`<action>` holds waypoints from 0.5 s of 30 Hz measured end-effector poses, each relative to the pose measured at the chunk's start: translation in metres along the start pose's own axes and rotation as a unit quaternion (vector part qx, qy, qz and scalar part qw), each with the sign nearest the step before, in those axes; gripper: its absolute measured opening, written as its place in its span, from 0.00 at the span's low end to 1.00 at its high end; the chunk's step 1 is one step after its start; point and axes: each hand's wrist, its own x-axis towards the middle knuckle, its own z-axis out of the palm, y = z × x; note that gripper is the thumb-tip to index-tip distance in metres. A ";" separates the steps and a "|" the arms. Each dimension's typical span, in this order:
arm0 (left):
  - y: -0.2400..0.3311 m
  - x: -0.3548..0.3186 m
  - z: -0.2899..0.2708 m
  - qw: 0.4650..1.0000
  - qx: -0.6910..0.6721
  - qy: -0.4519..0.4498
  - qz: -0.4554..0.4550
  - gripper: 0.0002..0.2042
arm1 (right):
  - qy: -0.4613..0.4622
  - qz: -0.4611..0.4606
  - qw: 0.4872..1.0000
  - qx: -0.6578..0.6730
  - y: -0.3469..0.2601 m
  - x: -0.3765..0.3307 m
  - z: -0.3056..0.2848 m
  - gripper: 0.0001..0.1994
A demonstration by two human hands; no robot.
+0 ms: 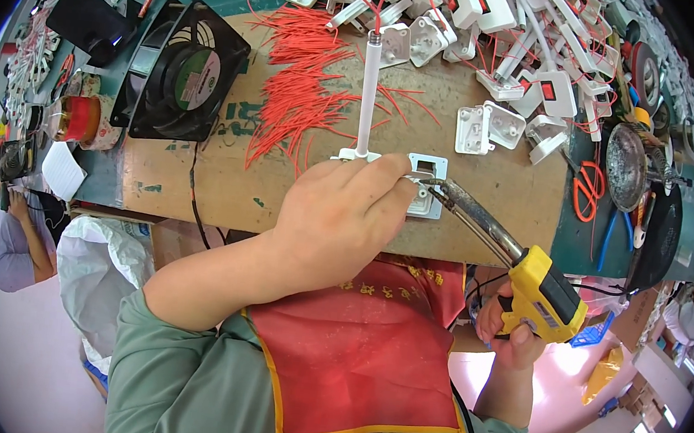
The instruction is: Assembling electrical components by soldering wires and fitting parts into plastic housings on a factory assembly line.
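My right hand [515, 337] is wrapped round the grip of a yellow and black soldering gun [546, 296]. Its long metal barrel slants up and left, and the tip meets a small white plastic housing [425, 201] at the fingertips of my left hand [344, 208]. The left fingers are closed on the housing and cover part of it; what lies right under them is hidden. From beside that hand a white tube [368, 97] points away from me, with red wires coming out of its far end.
Loose red wires [297, 86] lie in a heap on the brown board [462, 240]. A black fan [183, 75] stands at left. White housings [489, 128] pile up at the far right, near orange-handled scissors [588, 191] and a round metal dish [624, 164]. Another person [10, 247] sits at far left.
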 end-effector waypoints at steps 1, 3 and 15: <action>0.000 0.000 0.000 1.000 -0.001 0.000 0.000 0.12 | 0.001 -0.003 1.000 -0.007 -0.001 0.000 0.001 0.34; 0.000 0.000 -0.001 1.000 -0.011 -0.001 -0.003 0.12 | 0.002 -0.005 1.000 -0.014 -0.001 -0.001 0.001 0.34; -0.002 -0.001 -0.002 1.000 -0.023 -0.006 0.003 0.12 | 0.002 -0.004 1.000 -0.021 0.000 0.000 0.002 0.32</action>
